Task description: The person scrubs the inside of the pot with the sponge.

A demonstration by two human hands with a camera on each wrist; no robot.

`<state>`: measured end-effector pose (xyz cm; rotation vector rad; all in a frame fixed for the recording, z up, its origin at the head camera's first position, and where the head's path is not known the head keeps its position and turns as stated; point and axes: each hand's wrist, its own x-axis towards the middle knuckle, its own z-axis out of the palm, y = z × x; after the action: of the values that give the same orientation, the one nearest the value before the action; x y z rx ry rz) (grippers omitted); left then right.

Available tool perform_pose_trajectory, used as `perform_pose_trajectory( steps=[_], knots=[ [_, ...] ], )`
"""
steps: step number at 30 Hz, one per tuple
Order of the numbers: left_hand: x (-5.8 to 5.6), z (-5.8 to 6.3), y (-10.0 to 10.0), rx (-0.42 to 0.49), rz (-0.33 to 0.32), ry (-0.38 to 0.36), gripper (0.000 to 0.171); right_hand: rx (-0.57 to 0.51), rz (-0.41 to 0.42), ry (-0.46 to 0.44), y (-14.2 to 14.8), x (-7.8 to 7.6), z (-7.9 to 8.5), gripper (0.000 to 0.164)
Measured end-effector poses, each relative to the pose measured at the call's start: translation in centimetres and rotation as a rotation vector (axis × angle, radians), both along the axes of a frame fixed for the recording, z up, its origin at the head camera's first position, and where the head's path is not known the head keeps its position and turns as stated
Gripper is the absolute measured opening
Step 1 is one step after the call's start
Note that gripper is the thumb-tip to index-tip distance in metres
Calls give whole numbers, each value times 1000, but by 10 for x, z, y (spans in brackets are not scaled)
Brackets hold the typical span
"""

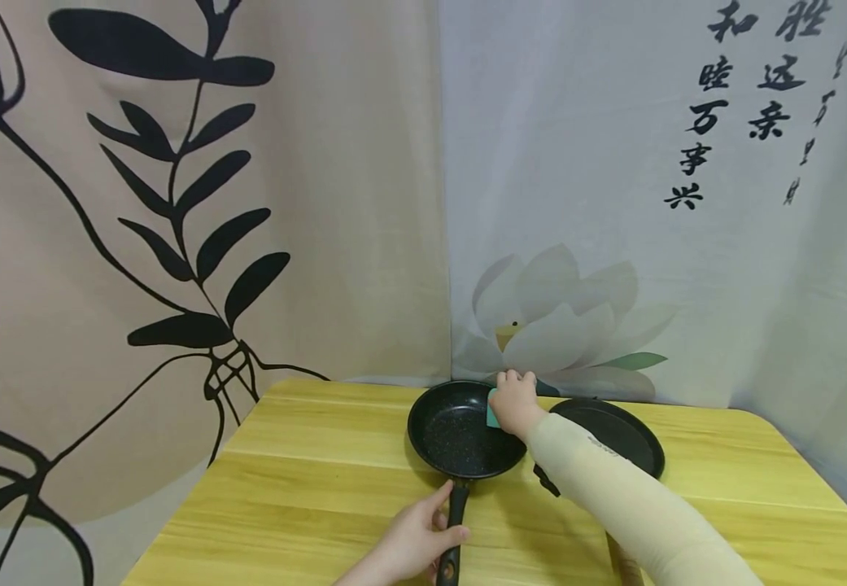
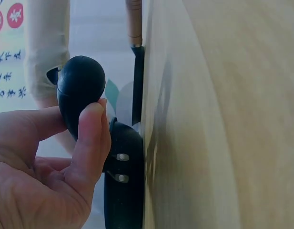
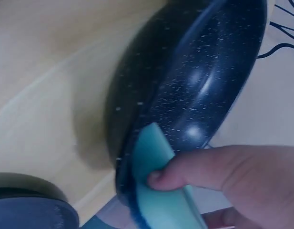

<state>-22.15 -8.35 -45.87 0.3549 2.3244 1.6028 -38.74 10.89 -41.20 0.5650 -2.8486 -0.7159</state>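
A black speckled frying pan (image 1: 460, 443) sits on the wooden table, its dark handle (image 1: 456, 521) toward me. My left hand (image 1: 412, 537) grips that handle, thumb on one side and fingers on the other, as the left wrist view also shows. In my right hand (image 1: 517, 403) is a teal sponge (image 3: 161, 181), pinched under the thumb. The sponge lies against the pan's inner wall at the right side, over the rim. Part of the sponge is hidden by the hand in the head view.
A second, shallower black pan (image 1: 613, 431) lies to the right, partly behind the right sleeve (image 1: 635, 496). A utensil with a wooden handle (image 2: 135, 24) and a dark flat part lies near it. Printed curtains (image 1: 364, 203) hang behind the table (image 1: 320, 456).
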Motion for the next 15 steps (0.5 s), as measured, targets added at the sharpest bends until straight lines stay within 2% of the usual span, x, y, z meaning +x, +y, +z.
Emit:
perform_pose_trajectory(
  steps=[4,12,15],
  knots=[
    [0,-1,0,-9,5,7,72,39,-62,-69,-5,5,9,17],
    [-2,-3,-1,-17,3,1,71,83,-161,-250,-11,9,25,8],
    [-2,-3,-1,-15,3,11,71,57,-195,-337,-9,7,29,17]
  ],
)
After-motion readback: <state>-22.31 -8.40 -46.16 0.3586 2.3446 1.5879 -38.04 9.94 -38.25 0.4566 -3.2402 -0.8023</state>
